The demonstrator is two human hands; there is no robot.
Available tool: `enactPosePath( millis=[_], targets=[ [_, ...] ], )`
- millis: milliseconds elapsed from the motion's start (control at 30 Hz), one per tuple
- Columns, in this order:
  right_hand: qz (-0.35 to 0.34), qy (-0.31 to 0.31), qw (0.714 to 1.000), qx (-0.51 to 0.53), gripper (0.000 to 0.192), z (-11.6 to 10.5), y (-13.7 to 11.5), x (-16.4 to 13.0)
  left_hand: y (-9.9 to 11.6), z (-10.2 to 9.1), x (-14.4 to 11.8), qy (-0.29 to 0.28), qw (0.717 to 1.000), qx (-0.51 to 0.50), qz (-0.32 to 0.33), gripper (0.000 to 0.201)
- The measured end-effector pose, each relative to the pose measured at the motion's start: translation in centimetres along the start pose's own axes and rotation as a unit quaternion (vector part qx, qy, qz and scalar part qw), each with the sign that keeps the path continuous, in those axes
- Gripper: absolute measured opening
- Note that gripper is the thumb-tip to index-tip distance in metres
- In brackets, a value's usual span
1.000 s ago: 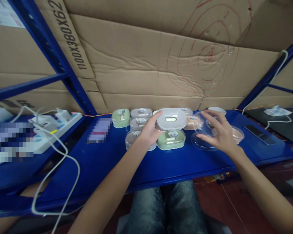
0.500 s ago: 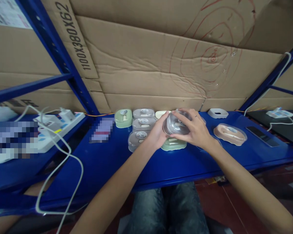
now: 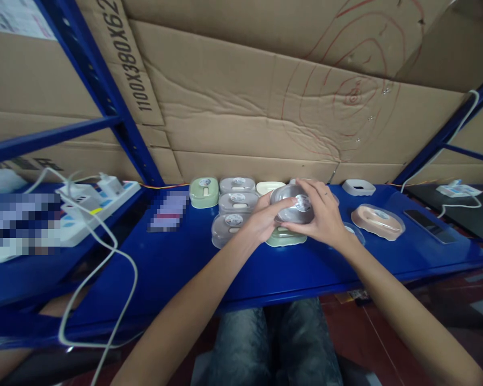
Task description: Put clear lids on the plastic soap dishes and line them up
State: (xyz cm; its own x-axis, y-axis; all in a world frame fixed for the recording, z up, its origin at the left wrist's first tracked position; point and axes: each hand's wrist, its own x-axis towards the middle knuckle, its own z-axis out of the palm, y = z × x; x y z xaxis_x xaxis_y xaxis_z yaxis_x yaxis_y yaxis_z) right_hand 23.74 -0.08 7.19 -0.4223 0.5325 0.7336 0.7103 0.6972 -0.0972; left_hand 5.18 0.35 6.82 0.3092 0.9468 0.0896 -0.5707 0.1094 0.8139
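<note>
STEP: clear lid being seated on grey box [image 3: 292, 210] | left hand [image 3: 261, 222] grips box at 9 o'clock; right hand [image 3: 322, 217] clasps lid at 3 o'clock | NEXT: needs even downward press

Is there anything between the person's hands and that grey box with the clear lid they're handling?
Nothing visible does. Both the left hand and the right hand already grip the grey box, held just above the green box on the blue shelf. The other boxes sit off to the left and right.
</note>
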Motion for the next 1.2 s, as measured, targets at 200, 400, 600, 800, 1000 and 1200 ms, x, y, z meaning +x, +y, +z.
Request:
enactPosePath(
  millis=[200,400,600,800,1000,1200],
  targets=[
    [0.111,0.094,0.987,0.064,0.055,-1.4,2.6,-1.5,1.2,-0.8,0.6,0.076,0.995,-0.047,0.031,0.036],
    [0.154,0.081,0.983,-0.056,0.031,-5.7,5.0,-9.8,2.1,-2.2,1.6,0.091,0.992,-0.01,0.091,0.036],
    [0.161,-0.038,0.981,-0.096,0.029,-5.5,6.1,-15.8,1.6,-2.2,4.6,0.224,0.969,0.092,0.05,0.053],
    [0.189,-0.041,0.978,-0.084,0.044,-4.6,6.7,-15.6,0.6,-2.8,7.9,0.229,0.918,0.323,0.015,0.044],
    [0.19,-0.058,0.977,-0.083,0.049,-4.5,6.9,-16.2,0.5,-3.0,8.6,0.182,0.861,0.474,-0.011,0.034],
    [0.18,-0.062,0.979,-0.073,0.049,-4.7,7.0,-16.3,0.8,-2.4,9.2,0.121,0.745,0.655,-0.019,0.04]
  ],
)
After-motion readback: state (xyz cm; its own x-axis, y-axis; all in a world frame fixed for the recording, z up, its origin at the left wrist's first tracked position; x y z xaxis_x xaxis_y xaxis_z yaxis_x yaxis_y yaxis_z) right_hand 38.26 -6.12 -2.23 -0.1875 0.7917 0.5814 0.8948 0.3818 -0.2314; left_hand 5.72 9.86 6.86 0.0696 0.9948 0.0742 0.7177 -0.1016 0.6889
